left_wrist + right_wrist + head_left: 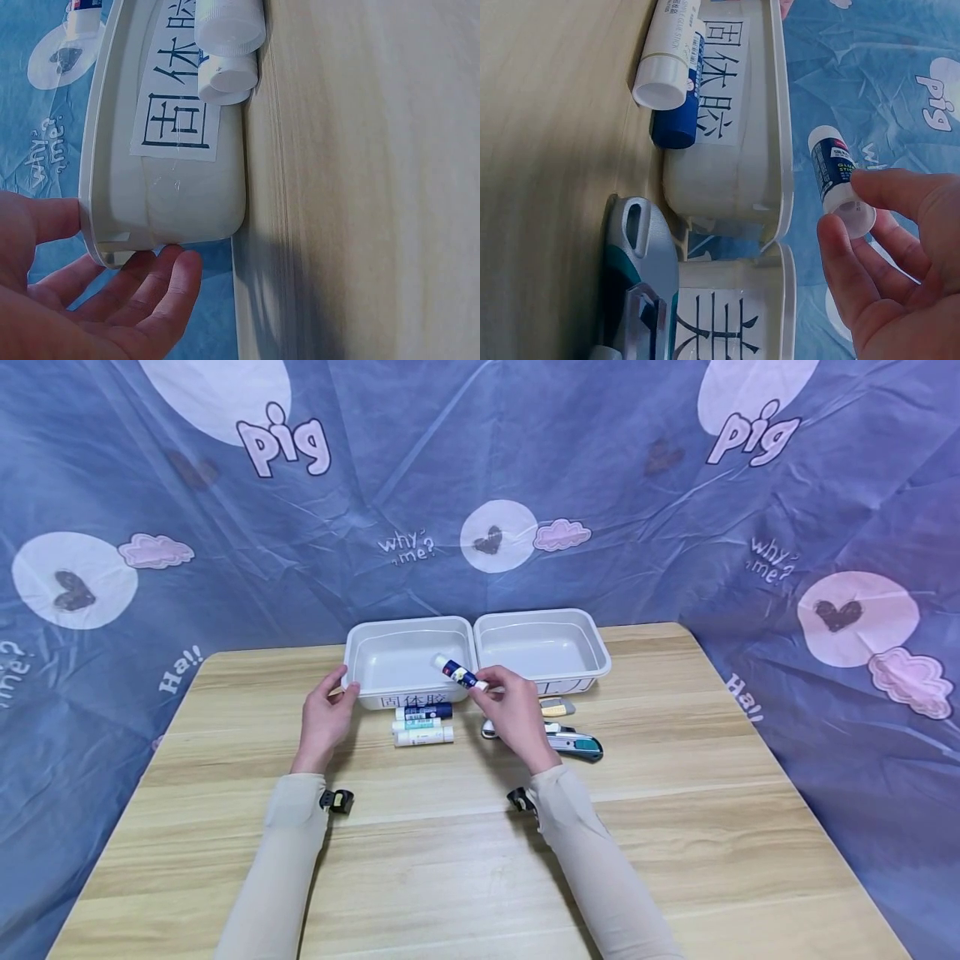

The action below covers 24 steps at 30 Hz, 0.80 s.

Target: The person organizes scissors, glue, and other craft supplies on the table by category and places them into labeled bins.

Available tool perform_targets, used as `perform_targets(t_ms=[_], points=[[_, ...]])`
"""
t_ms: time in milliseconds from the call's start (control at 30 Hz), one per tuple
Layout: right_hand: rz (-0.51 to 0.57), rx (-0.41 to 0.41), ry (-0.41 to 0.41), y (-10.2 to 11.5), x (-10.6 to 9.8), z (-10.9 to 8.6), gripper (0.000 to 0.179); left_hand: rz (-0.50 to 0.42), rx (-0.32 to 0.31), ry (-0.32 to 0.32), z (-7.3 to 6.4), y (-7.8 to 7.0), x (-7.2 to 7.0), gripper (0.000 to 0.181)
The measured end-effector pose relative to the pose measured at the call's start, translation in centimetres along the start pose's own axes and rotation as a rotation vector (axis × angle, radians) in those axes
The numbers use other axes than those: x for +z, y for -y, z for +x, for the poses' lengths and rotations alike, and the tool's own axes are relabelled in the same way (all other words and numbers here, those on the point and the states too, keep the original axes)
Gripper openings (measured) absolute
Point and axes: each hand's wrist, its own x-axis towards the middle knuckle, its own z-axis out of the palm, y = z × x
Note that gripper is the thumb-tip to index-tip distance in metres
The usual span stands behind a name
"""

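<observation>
Blue cloth backdrop (622, 502) printed with "pig", "why me?", "Ha!!", hearts and clouds wraps the far side and both flanks, wrinkled. Wood-grain surface (442, 868) in front of it. Two pale sleeves, left sleeve (273, 860) and right sleeve (603, 868), reach in from the near side (black gear at each wrist). Two whitish bins sit side by side at the far edge: left bin (393, 652) and right bin (536, 653), rims about touching.

Both hands are busy. Left hand (326, 718) holds the left bin's near left corner, thumb on the rim, fingers bent along the end wall. Right hand (516, 710) is closed in a thumb-and-finger pinch, raised near where the bins meet.

Box cutters lie before the right bin, part hidden by the right hand (can't count them all): silver-and-teal cutter (577, 745) nearer, yellow cutter (557, 707) by the bin. White label (178, 127) with dark characters is on the left bin's front. Before it lie three glue sticks: dark blue stick (435, 711), teal-and-white stick (416, 724), white stick (423, 737). Blue-and-white glue stick (457, 672) is in the right hand's pinch, tilted, above the left bin's right end.
</observation>
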Motion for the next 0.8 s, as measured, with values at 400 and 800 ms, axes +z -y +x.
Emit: perform_targets(t_ms=[400, 800], points=[[0.064, 0.050, -0.025, -0.36, 0.20, 0.19, 0.020, 0.002, -0.013, 0.007, -0.14, -0.13, -0.20, 0.052], [0.065, 0.078, -0.036, -0.60, 0.51, 0.15, 0.020, 0.008, -0.008, 0.005, -0.06, -0.10, -0.10, 0.052]])
